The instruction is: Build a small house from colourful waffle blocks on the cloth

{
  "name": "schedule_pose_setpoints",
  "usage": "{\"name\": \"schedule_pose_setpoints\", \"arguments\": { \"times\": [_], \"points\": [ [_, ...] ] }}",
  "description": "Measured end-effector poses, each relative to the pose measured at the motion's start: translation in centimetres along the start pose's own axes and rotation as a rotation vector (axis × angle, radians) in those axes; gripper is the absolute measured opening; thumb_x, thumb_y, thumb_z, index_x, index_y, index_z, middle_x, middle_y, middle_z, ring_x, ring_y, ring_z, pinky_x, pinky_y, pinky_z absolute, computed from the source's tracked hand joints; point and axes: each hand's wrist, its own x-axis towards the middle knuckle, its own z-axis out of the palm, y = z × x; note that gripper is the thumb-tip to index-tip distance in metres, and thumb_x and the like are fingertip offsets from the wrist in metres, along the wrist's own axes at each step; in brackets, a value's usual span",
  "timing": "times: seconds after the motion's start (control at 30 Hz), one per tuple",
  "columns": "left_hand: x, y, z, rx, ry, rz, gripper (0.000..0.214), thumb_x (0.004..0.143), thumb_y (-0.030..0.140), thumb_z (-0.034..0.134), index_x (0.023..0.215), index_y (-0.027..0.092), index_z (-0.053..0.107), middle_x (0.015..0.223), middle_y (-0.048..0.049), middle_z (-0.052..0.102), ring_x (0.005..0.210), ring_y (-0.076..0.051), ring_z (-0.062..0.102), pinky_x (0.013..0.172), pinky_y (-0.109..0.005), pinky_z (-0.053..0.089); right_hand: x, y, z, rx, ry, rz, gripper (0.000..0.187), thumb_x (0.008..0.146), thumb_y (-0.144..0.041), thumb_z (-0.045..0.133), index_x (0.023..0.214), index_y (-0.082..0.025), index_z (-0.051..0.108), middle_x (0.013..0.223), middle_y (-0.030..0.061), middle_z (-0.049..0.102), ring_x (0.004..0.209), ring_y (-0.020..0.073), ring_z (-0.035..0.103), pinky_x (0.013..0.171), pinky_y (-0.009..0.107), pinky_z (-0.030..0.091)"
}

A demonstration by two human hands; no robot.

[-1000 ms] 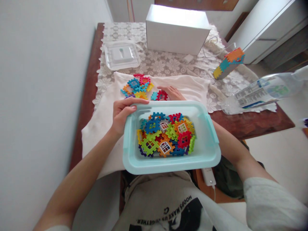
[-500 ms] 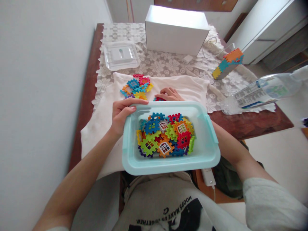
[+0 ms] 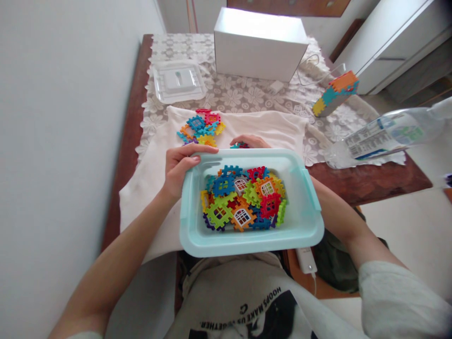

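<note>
A light teal plastic bin is held just in front of my body, tilted so its inside faces me. Interlocking plastic building tiles in many colours, some with window grilles, are heaped inside it. My left hand grips the bin's upper left corner, thumb and fingers pinching the rim. Beyond the far rim, my right hand curls over a few teal and red tiles; the rim hides its lower part. To its left, a loose pile of tiles lies on a white cloth.
A white box and a clear plastic lid stand at the back on the lace tablecloth. At right are a stack of joined tiles and a plastic bottle. A wall borders the left side.
My right hand has shifted slightly down behind the bin's rim, its fingers now more curled and more hidden over the tiles. The bin and my left hand have barely moved.
</note>
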Motion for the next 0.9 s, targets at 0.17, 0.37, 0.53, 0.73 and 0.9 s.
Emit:
{"name": "schedule_pose_setpoints", "arguments": {
  "times": [0.17,0.37,0.53,0.73,0.9],
  "points": [
    [0.0,-0.1,0.0,-0.018,-0.010,-0.001,0.028,0.084,0.037,0.072,0.093,0.023,0.096,0.088,-0.0062,0.089,0.074,-0.020,0.078,0.062,-0.028,0.060,-0.1,-1.0,-1.4,0.399,0.271,0.059,0.055,0.097,-0.076,0.078,0.117,-0.025,0.074,0.092,0.0011,0.072,0.081,0.0171,0.067,0.072,0.031,0.058],
    [-0.1,-0.1,-0.1,-0.010,0.003,0.002,0.029,0.085,0.035,0.071,0.094,0.021,0.095,0.090,-0.0085,0.089,0.079,-0.024,0.081,0.066,-0.033,0.065,-1.0,-3.0,-5.1,0.462,0.294,0.025,0.072,0.093,-0.092,0.063,0.127,-0.029,0.066,0.100,0.0049,0.069,0.090,0.0259,0.075,0.093,0.051,0.066],
    [-0.1,0.0,-0.1,-0.001,0.009,-0.017,0.028,0.085,0.037,0.072,0.093,0.023,0.094,0.089,-0.0081,0.089,0.080,-0.025,0.081,0.066,-0.034,0.064,-2.0,-5.1,-6.0,0.463,-0.058,-0.017,0.084,0.084,-0.106,0.058,0.107,-0.027,0.069,0.106,0.0139,0.076,0.112,0.0375,0.078,0.106,0.065,0.063],
    [-0.1,-0.2,0.0,-0.085,-0.006,-0.023,0.036,0.083,0.036,0.074,0.112,0.024,0.093,0.080,-0.0035,0.085,0.061,-0.019,0.073,0.056,-0.029,0.057,-0.8,-3.0,-2.6,0.597,0.118,0.093,0.072,0.102,-0.094,0.052,0.108,-0.026,0.073,0.121,0.0130,0.079,0.114,0.0310,0.078,0.104,0.056,0.067],
    [-0.1,-0.9,-0.4,-0.078,0.050,0.009,0.046,0.098,0.048,0.071,0.136,0.026,0.085,0.078,-0.0010,0.084,0.059,-0.019,0.074,0.058,-0.031,0.060,-0.2,-0.7,-0.1,0.305,0.138,0.156,0.066,0.097,-0.083,0.072,0.127,-0.024,0.077,0.120,0.0096,0.082,0.096,0.0218,0.075,0.084,0.037,0.066]
  ]
}}
